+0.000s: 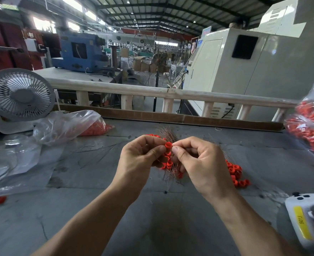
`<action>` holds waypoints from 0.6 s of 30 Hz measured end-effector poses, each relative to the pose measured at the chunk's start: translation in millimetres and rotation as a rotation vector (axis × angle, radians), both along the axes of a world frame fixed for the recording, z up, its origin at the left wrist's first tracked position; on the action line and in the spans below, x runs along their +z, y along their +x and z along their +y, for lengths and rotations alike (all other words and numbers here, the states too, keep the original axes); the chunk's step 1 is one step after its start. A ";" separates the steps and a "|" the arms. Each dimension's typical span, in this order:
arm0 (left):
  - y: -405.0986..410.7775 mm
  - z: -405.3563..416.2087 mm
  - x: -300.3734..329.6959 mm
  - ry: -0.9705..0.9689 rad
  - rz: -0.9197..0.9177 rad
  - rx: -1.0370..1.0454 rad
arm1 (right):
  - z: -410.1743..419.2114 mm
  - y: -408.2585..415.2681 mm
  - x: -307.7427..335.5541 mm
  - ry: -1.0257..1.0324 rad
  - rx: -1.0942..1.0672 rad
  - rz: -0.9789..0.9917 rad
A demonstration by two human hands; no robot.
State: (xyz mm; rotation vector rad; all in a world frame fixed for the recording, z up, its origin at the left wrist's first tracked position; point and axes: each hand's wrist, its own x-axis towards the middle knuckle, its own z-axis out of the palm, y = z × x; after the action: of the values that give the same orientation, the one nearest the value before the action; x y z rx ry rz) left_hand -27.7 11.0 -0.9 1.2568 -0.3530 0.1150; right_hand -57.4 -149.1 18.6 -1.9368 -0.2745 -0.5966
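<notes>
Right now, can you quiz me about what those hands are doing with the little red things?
1. True or false: the left hand pinches a red cap.
2. What thin stuff does the right hand hold? A. copper wires B. blue string C. white tape
3. Fill in: the white fan stands to the ____ of the hands.
Key: 1 true; 2 A; 3 left.
</notes>
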 end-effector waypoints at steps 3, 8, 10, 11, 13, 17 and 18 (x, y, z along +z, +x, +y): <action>-0.9 -0.9 0.2 -0.006 0.011 -0.004 | -0.7 0.7 -0.1 -0.012 -0.001 0.002; -1.4 -2.6 0.4 0.020 0.025 -0.006 | -1.9 0.2 -0.5 -0.021 0.001 0.005; -1.5 -2.3 0.1 0.034 0.024 -0.001 | -2.2 0.6 -0.9 -0.051 -0.016 0.001; -1.6 -2.3 0.1 0.041 0.025 0.004 | -2.4 0.7 -1.1 -0.062 -0.023 -0.001; -1.8 -2.3 0.1 0.053 0.027 0.018 | -2.5 0.7 -1.7 -0.078 -0.029 0.001; -1.1 -2.1 -0.5 0.089 0.024 0.042 | -2.2 1.1 -2.7 -0.112 -0.046 0.003; -0.6 -2.0 -0.9 0.098 0.023 0.047 | -2.1 0.9 -2.7 -0.115 -0.047 0.002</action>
State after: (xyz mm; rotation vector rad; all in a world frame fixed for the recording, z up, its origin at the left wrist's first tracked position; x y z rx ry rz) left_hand -28.4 9.0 -1.8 1.3624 -0.3127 0.1246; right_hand -56.5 -151.3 15.9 -2.0593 -0.2685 -0.6214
